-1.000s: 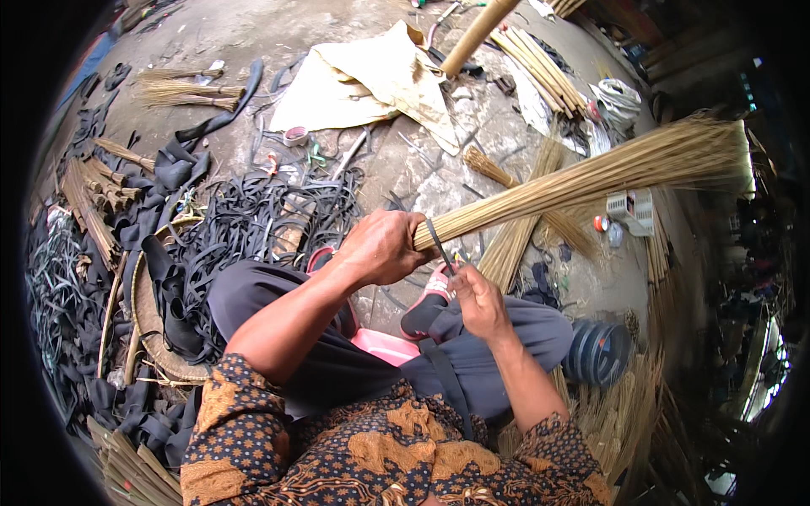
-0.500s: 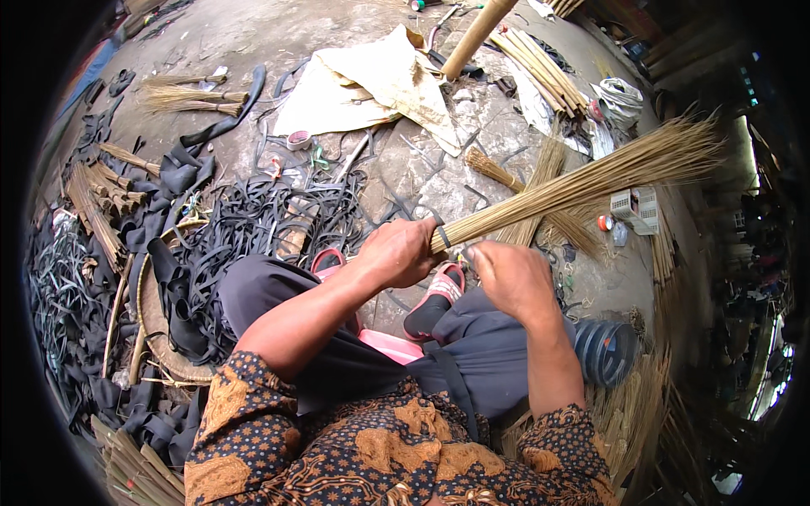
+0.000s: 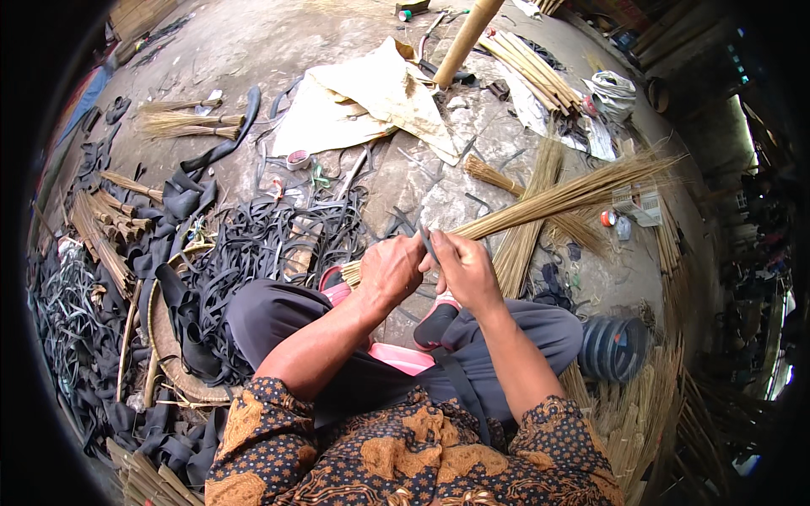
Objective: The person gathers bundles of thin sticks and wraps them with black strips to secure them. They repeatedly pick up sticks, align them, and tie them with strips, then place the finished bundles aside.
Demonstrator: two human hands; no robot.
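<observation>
My left hand (image 3: 391, 271) is closed around a bundle of thin tan broom sticks (image 3: 561, 196). The cut ends show just left of that hand, and the frayed tips fan out toward the upper right. Close against it, my right hand (image 3: 466, 271) pinches a dark rubber strip (image 3: 429, 246), which lies across the bundle where the hands meet. How far the strip goes round the sticks is hidden by the fingers. Below the hands are my crossed legs and a pink sandal (image 3: 447, 300).
Tangled black rubber strips (image 3: 270, 240) cover the floor at left, beside a round woven tray (image 3: 160, 333). Several stick bundles (image 3: 527, 253) lie at right, near a ribbed dark plastic container (image 3: 612, 348). A pale sack (image 3: 354, 97) and a slanting wooden pole (image 3: 467, 42) are farther off.
My right hand has moved left and up, from apart on the right to right beside my left hand. The bundle has shifted a little left and lower, with more of its cut ends showing.
</observation>
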